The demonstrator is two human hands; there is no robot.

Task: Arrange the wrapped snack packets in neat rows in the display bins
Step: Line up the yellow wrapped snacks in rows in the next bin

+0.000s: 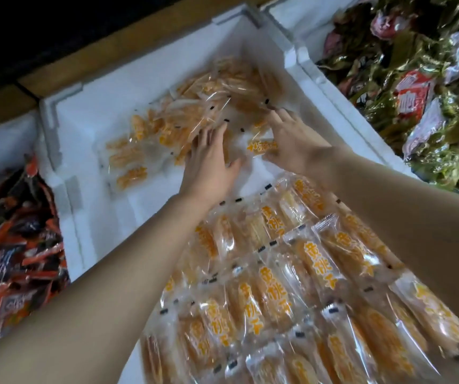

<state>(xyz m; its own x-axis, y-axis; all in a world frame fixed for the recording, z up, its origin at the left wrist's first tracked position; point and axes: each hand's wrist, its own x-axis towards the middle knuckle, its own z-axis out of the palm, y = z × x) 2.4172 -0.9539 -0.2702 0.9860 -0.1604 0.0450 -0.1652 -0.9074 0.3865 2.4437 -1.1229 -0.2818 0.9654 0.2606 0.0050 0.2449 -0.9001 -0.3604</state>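
A white foam display bin (89,206) holds clear-wrapped snack packets with orange lettering. Neat rows of packets (292,295) fill its near right part. A loose heap of the same packets (195,106) lies at the far end. My left hand (209,159) reaches into the heap with fingers straight, resting on packets. My right hand (292,142) lies beside it, fingers spread, with its thumb against a single packet (261,146) on the bin floor.
A bin of red and black packets (15,259) sits at the left. At the right, another foam bin holds green, gold and red wrapped snacks (416,87). A wooden shelf edge (112,48) runs behind the bins.
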